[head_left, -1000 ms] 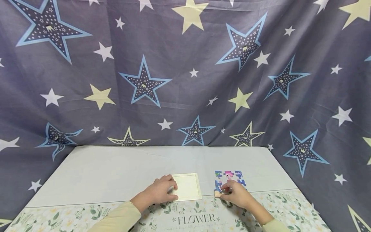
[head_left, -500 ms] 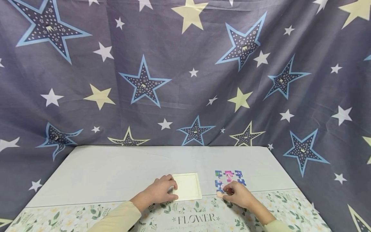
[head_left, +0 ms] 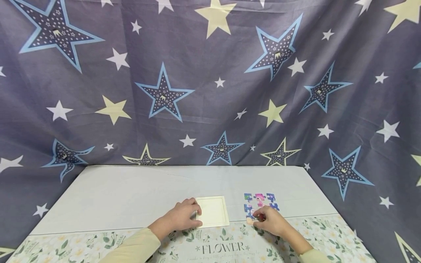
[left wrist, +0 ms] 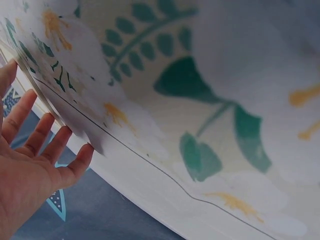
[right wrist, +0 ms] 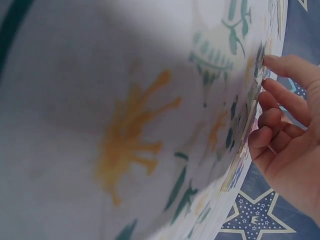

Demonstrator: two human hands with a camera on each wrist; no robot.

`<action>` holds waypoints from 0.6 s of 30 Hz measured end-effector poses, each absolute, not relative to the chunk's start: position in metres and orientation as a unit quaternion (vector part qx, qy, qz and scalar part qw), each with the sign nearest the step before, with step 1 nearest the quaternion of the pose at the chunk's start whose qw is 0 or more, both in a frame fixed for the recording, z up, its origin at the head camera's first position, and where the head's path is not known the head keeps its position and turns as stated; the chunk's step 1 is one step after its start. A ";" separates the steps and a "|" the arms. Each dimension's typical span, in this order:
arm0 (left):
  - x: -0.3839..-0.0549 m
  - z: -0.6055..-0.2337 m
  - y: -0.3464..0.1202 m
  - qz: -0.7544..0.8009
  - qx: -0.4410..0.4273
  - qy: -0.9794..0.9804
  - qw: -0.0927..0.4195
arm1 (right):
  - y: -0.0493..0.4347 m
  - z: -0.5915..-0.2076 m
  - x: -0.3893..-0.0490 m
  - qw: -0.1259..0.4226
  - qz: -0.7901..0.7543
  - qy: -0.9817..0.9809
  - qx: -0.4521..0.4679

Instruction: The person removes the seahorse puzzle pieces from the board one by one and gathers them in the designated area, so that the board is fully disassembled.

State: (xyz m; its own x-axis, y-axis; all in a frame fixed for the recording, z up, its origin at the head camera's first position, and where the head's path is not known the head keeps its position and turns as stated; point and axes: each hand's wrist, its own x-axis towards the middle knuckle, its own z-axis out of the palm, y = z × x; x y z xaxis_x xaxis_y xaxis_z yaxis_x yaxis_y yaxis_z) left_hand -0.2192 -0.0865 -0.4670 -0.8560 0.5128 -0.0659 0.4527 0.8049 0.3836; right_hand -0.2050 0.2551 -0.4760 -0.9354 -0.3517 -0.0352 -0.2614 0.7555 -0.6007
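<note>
My left hand [head_left: 181, 215] is at the left side of a shallow cream puzzle tray [head_left: 225, 211], thumb near its front corner. In the left wrist view, the spread fingers [left wrist: 57, 142] lie relaxed with their tips along the tray's edge. To the tray's right, my right hand [head_left: 272, 221] pinches a small puzzle piece [head_left: 250, 221], peach on top, between thumb and index finger at the near left corner of a group of pieces. Its other fingers [right wrist: 260, 137] are curled in the right wrist view. More blue and pink puzzle pieces [head_left: 260, 197] lie behind, some hidden under the right hand.
The table has a white back part [head_left: 138, 197] and a floral mat [head_left: 223, 252] with "FLOWER" lettering along the front. A dark curtain [head_left: 197, 54] printed with stars hangs behind the table and at both sides.
My right hand has shifted slightly right, and the peach-topped puzzle piece has moved right with it; over the last half second it barely moves. The left hand and tray stay where they were.
</note>
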 end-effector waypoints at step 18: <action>-0.220 -0.468 -0.084 0.170 0.259 0.948 0.079 | 0.258 -0.473 -0.205 0.080 -0.318 0.930 -0.166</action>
